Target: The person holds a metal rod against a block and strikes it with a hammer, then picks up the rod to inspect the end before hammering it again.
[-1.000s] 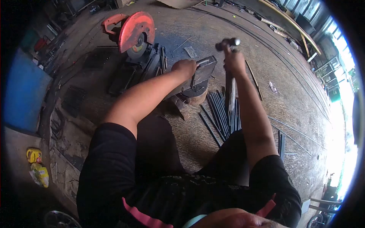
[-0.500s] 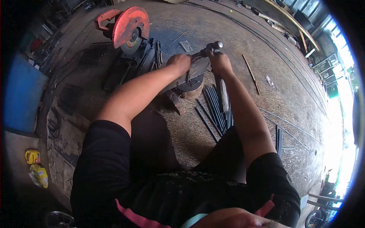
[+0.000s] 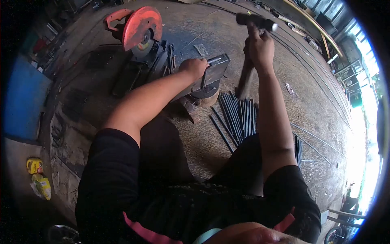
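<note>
My left hand [image 3: 194, 68] is closed around a short metal rod [image 3: 214, 60], whose end pokes out past the fingers over the top of a steel block [image 3: 216, 73]. That block sits tilted on a round wooden stump [image 3: 209, 101]. Up and to the right, my right hand [image 3: 260, 51] grips a hammer [image 3: 246, 77] by its handle. The hammer's dark head is raised well above the block, apart from the rod. A fanned pile of dark metal rods [image 3: 237, 116] lies on the floor below the hammer.
A red cut-off saw [image 3: 142, 28] stands just left of the block. Long thin bars [image 3: 313, 67] stretch over the floor at right, and a smaller rod bundle [image 3: 298, 150] lies near my right elbow. Yellow packages [image 3: 35, 166] sit at far left.
My right hand has lifted the hammer up and to the right, away from the block, uncovering the rod's end. My left hand has stayed nearly in place.
</note>
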Demonstrator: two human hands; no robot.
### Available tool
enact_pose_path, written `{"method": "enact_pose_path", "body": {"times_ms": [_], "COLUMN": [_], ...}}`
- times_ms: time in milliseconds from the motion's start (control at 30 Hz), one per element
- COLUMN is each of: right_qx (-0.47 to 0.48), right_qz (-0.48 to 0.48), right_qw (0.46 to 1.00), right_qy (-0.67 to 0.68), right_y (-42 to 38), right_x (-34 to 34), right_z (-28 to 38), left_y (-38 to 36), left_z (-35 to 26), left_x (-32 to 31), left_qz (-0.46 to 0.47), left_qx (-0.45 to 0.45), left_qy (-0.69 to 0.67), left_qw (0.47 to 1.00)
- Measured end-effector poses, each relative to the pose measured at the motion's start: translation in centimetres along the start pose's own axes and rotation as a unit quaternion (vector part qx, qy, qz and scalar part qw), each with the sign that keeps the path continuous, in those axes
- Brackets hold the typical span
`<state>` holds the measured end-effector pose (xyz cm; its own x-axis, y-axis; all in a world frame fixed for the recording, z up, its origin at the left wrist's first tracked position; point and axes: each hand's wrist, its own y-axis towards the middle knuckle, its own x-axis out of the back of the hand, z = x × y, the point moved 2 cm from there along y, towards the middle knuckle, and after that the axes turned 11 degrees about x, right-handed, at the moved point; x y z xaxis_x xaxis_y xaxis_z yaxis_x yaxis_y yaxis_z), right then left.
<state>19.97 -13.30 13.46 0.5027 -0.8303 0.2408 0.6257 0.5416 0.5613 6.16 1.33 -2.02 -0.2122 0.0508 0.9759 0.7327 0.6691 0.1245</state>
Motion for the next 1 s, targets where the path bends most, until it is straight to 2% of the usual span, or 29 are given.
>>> {"method": "enact_pose_path", "body": {"times_ms": [67,133,167,200,267,367,400,467,500,533,600,633,700,733,767,833,867,900,967,1000], "right_qx": [0.015,0.054,0.075,0.039,-0.097,-0.059,0.002,-0.107,-0.078,-0.033,-0.036,-0.039,-0.061,-0.024,-0.013,-0.060,-0.118,-0.113,-0.227,-0.223], "right_qz": [-0.030,-0.043,-0.014,0.089,0.233,0.246,0.204,0.126,0.101,0.043,0.008,0.008,0.025,0.027,0.133,0.237,0.238,0.236,0.248,0.246], "right_qw": [0.999,0.995,0.987,0.969,0.945,0.950,0.957,0.983,0.988,0.998,0.992,0.992,0.997,0.998,0.976,0.933,0.935,0.937,0.931,0.933], "right_qy": [0.017,-0.078,-0.145,-0.226,-0.208,-0.183,-0.208,-0.085,-0.085,-0.026,0.122,0.123,0.048,-0.054,-0.175,-0.263,-0.234,-0.231,-0.139,-0.140], "right_y": [-0.6,-1.3,-2.1,-3.4,-4.9,-3.7,-2.6,-1.6,-0.1,0.1,-0.3,-0.4,-0.4,-0.2,-0.7,-2.5,-3.9,-4.0,-3.8,-3.6], "right_x": [-0.5,-2.6,-4.0,-4.7,-5.5,-5.0,-4.6,-2.5,-2.4,-2.1,-1.9,-2.1,-2.8,-3.9,-5.1,-5.3,-4.9,-4.5,-4.0,-3.8], "right_z": [0.1,-4.5,-8.4,-10.2,-14.9,-15.6,-14.0,-4.8,-5.0,-3.3,-0.8,-1.3,-3.8,-7.4,-12.5,-13.4,-13.3,-12.7,-11.9,-11.7], "left_y": [0.1,-0.1,0.2,0.4,0.4,0.2,0.3,0.5,0.5,0.4,0.2,-0.1,-0.6,-0.6,-0.4,-0.1,0.1,-0.1,-0.2,-0.4], "left_z": [-0.4,-0.2,-0.2,-0.1,0.6,1.3,1.3,1.7,1.8,1.8,1.5,1.2,0.2,0.0,-0.2,-0.1,0.2,0.3,0.0,-0.3], "left_x": [0.2,0.2,-0.1,-0.4,-1.1,0.0,0.2,-0.1,-0.5,-0.7,-0.1,0.4,1.1,0.8,0.3,-0.1,0.0,0.3,0.8,0.9], "left_qz": [0.002,0.001,0.011,0.019,0.000,-0.006,0.001,-0.014,-0.028,-0.024,-0.048,-0.045,-0.003,-0.004,0.002,0.001,0.005,0.009,0.009,0.017], "left_qx": [0.003,0.013,0.020,0.026,0.046,0.052,0.037,0.023,0.009,0.011,-0.014,-0.014,-0.007,-0.008,-0.007,-0.007,0.006,0.021,0.025,0.028], "left_qy": [-0.003,-0.004,0.019,0.041,0.023,0.026,0.040,0.021,0.002,0.001,-0.002,-0.001,0.010,0.010,0.020,0.034,0.020,0.004,0.017,0.028], "left_qw": [1.000,1.000,1.000,0.999,0.999,0.998,0.999,0.999,1.000,1.000,0.999,0.999,1.000,1.000,1.000,0.999,1.000,1.000,0.999,0.999]}}
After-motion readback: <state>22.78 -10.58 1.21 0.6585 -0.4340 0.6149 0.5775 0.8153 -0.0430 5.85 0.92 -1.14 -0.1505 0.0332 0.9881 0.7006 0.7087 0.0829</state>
